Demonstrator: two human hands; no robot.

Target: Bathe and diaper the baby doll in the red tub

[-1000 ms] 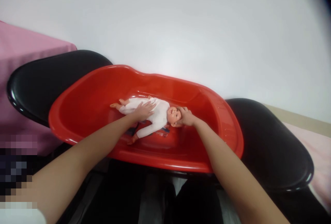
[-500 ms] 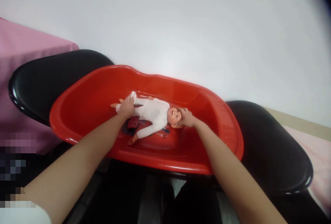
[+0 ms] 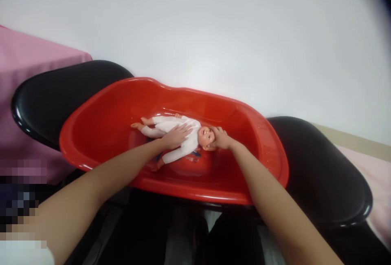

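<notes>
Inside tub [image 3: 198, 195]: L hand [image 3: 176, 136] palm-down on doll [image 3: 168, 124], R hand [image 3: 221, 138] cupping head [image 3: 206, 136].

A baby doll [image 3: 166, 126] in white lies face-up inside a red tub [image 3: 91, 128], legs apart.

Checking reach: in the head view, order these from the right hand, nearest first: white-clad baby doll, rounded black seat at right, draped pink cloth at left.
1. Baby doll: touching the right hand.
2. Black seat: right side.
3. Pink cloth: far left.
</notes>
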